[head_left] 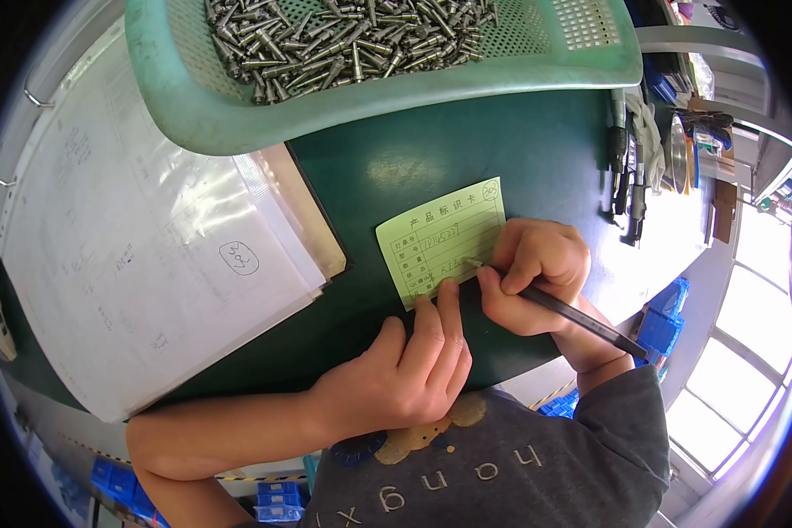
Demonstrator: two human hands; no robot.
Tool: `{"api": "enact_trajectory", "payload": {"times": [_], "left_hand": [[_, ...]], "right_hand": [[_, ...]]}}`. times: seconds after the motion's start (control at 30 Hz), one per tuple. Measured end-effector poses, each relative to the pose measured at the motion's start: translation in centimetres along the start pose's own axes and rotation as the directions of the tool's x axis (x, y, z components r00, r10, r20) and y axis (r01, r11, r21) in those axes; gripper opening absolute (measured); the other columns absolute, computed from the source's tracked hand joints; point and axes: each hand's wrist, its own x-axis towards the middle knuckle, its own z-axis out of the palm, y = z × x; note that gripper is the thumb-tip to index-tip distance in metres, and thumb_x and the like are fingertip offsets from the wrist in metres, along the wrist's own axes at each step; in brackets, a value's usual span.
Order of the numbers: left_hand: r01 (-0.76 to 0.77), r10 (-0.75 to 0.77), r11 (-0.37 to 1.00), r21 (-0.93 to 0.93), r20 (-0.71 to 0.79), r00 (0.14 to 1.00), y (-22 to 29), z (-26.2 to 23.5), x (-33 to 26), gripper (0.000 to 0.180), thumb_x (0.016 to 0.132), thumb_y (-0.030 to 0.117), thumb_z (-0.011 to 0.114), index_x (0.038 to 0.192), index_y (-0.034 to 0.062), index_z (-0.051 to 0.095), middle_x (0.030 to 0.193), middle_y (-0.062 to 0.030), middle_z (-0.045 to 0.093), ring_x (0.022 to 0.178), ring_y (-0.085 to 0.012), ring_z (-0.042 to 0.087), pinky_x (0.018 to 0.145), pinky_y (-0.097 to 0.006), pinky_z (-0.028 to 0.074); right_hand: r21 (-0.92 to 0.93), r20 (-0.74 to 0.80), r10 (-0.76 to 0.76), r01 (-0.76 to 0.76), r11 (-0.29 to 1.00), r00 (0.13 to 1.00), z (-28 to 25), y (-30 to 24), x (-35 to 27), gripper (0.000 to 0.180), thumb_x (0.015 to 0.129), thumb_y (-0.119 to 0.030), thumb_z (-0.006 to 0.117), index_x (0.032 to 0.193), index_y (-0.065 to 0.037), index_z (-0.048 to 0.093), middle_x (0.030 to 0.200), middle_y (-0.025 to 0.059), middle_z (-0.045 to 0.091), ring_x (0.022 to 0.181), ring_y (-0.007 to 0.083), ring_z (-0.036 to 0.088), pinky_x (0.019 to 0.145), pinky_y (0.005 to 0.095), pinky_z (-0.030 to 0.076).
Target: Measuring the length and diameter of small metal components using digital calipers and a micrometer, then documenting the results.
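A small yellow-green card [449, 216] with a printed table and handwriting lies on the dark green tabletop [352, 194]. My right hand [537, 273] is closed around a dark pen [585, 322], whose tip touches the lower right part of the card. The pen slants down to the right, towards my sleeve. My left hand [405, 365] rests at the card's lower edge, its fingers stretched out and fingertips pressing on the paper. Its thumb stands apart from the fingers, and nothing is gripped in it.
A green plastic basket [264, 128] full of metal pins [352, 44] stands at the far side. An open ring binder [150, 264] with sleeved sheets covers the left. Several pens [638, 189] lie at the right edge. Blue bins [662, 321] stand below the table.
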Motion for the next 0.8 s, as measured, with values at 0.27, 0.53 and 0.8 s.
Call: {"api": "enact_trajectory", "payload": {"times": [0.27, 0.53, 0.8], "left_hand": [[-0.004, 0.004, 1.000, 0.001, -0.001, 1.000, -0.06, -0.04, 0.07, 0.012, 0.074, 0.007, 0.049, 0.063, 0.0010, 0.051, 0.085, -0.0167, 0.061, 0.070, -0.0183, 0.055, 0.048, -0.019, 0.041], [-0.002, 0.002, 1.000, 0.004, -0.004, 1.000, 0.00, -0.04, 0.03, 0.012, 0.073, 0.007, 0.050, 0.063, 0.0010, 0.051, 0.086, -0.0169, 0.061, 0.070, -0.0182, 0.054, 0.048, -0.019, 0.041], [-0.001, 0.001, 1.000, 0.006, 0.001, 1.000, -0.03, -0.06, -0.03, 0.011, 0.073, 0.006, 0.050, 0.063, 0.0011, 0.050, 0.086, -0.0168, 0.061, 0.070, -0.0180, 0.055, 0.048, -0.019, 0.041]], "right_hand": [[0.005, 0.058, -0.030, 0.029, 1.000, 0.998, -0.30, 0.13, 0.02, 0.028, 0.057, 0.008, 0.060, 0.055, -0.010, 0.039, 0.049, 0.0021, 0.043, 0.038, 0.0105, 0.037, 0.035, 0.0226, 0.025], [-0.010, 0.008, -0.023, 0.023, 1.000, 1.000, -0.14, 0.08, -0.12, 0.028, 0.056, 0.009, 0.059, 0.055, -0.010, 0.038, 0.049, 0.0019, 0.043, 0.038, 0.0106, 0.037, 0.035, 0.0226, 0.025], [-0.016, 0.011, 0.005, -0.005, 1.000, 1.000, -0.22, -0.12, -0.02, 0.028, 0.056, 0.009, 0.059, 0.054, -0.010, 0.038, 0.049, 0.0015, 0.042, 0.039, 0.0104, 0.037, 0.036, 0.0227, 0.025]]}}
